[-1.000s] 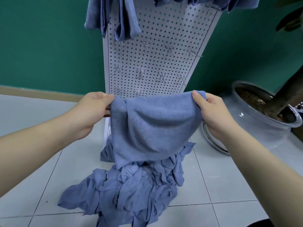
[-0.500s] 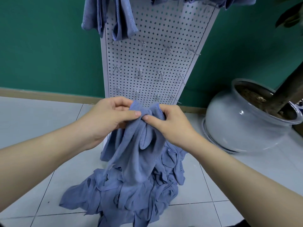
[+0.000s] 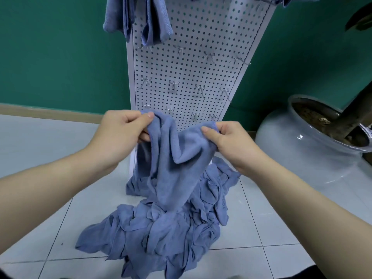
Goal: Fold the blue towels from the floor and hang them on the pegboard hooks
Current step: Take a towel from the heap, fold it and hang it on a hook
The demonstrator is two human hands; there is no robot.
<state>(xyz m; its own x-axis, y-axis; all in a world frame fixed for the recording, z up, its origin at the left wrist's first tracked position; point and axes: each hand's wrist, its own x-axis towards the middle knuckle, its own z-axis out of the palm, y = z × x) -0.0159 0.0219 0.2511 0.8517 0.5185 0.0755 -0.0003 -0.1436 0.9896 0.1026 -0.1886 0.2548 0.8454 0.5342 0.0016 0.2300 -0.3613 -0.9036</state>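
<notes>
Towel pile (image 3: 161, 228) on floor before pegboard (image 3: 191, 67); pot (image 3: 302, 150) right

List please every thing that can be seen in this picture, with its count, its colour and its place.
held towel: one, blue, pinched at its top edge between both hands, hanging down to the pile
towel pile: one heap, blue, on the floor at the pegboard's foot
hung towels: several, blue, at the pegboard's top
pegboard: one, white, standing before the wall
hooks: many, metal, bare, in rows on the pegboard
wall: green, behind
floor: pale tiles
plant pot: one, pale grey, at the right
left hand: one, pinches the towel's left end
right hand: one, pinches the right end
</notes>
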